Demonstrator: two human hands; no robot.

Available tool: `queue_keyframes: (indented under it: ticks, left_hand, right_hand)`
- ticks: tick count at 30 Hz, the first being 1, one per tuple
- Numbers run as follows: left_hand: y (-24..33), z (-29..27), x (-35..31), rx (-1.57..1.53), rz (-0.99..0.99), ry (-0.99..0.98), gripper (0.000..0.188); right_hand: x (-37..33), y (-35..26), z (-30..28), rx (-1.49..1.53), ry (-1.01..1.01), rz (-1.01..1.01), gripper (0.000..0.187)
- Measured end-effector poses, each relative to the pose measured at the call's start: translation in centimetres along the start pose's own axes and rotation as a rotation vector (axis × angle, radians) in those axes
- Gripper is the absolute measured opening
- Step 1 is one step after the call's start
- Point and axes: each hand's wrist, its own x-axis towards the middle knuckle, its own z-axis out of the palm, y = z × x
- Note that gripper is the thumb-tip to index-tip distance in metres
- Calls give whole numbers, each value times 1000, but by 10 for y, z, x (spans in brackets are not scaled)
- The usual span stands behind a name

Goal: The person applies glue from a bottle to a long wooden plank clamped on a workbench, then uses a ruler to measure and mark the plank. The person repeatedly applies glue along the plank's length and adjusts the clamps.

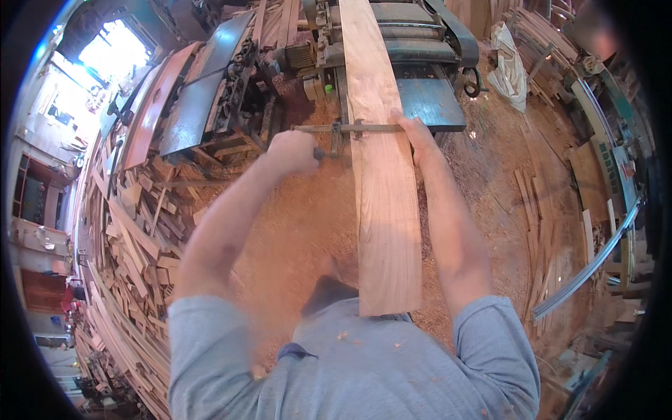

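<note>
A long pale wooden board [387,231] runs away from my body toward a planer-like machine [392,52]; its near end reaches my shirt front. Across the board lies a bar clamp [364,128], its bar sticking out on the left. My left hand [292,152] is closed around the clamp's dark screw handle, left of the board. On the opposite edge, my right hand [414,133] grips the board where the bar's right end meets it; the thumb rests on top and the other fingers are hidden below.
A blue machine table [430,101] lies just beyond my right hand. Offcuts [133,238] are heaped on the left, below a machine with long metal beds [210,87]. Sawdust covers the floor [294,224]. Long strips [532,231] lie on the right.
</note>
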Motion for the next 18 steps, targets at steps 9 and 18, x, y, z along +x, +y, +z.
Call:
queue_keyframes:
  ticks: [9,18]
  left_hand:
    - [9,68,13,-180,-34,559,23]
    - [-4,21,7,-84,28,62,21]
  right_hand:
    - [-2,-5,-9,-9,58,1,49]
    - [9,4,-15,2,-1,10,79]
